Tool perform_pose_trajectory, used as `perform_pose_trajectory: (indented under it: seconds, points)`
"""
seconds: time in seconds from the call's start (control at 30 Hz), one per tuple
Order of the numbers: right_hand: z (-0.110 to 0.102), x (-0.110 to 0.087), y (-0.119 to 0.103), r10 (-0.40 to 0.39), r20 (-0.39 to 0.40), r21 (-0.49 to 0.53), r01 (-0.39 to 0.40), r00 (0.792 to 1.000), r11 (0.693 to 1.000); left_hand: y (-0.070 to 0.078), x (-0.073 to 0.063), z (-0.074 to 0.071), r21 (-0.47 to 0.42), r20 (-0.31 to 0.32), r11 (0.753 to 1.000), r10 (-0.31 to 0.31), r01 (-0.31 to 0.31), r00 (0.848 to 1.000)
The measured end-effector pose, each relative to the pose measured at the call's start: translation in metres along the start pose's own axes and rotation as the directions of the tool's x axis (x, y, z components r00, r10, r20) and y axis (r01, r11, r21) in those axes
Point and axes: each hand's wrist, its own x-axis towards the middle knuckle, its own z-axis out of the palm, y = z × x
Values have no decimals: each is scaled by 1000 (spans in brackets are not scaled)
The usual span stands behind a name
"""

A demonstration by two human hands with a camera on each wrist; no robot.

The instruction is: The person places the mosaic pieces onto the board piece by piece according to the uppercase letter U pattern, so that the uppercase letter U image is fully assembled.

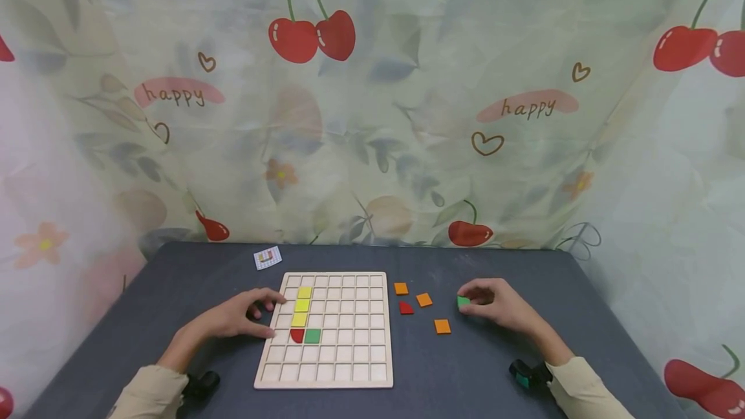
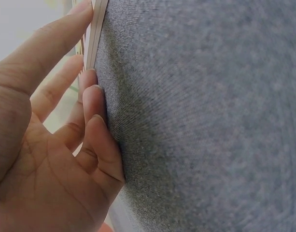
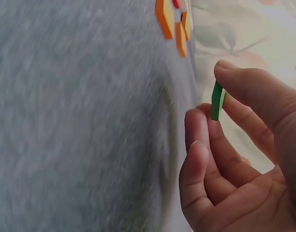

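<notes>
The board (image 1: pixel 372 372) is a pale grid of shallow cells, five of them filled: three yellow tiles (image 1: pixel 302 305) in a line running from about 11 to 10 o'clock of its middle, a red piece (image 1: pixel 297 335) at 9, and one green square (image 1: pixel 312 335) touching or just beside that, nearer the middle.

Off the board lie four loose pieces: three orange tiles (image 1: pixel 424 300), spread from 2 to 3 o'clock, and a red wedge (image 1: pixel 406 308) among them. A card (image 1: pixel 268 257) lies between 10 and 11.

The right hand (image 1: pixel 499 304), near 3 o'clock, pinches a green tile (image 3: pixel 217 101) between thumb and fingers, off the table (image 1: pixel 442 367). It is flat, thin and bright green, with straight edges; its full outline is partly hidden. The left hand (image 1: pixel 241 314), at 9, is spread moderately wide, thumb and fingertip touching the board's near side.
</notes>
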Motion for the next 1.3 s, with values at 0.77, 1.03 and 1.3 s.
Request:
perform_pose_trajectory:
  seconds: [0.77,1.03,1.3]
  points:
    - [43,20,-27,-3,49,141,-4,999,990,3,-1,0,-20,3,1000,1,-1,1000]
    - [52,26,-37,12,74,193,-26,997,981,-1,-1,-1,3,3,998,56,-56,998]
    - [62,33,-41,-22,86,147,9,996,989,0,-1,-1,-3,6,999,33,-33,999]
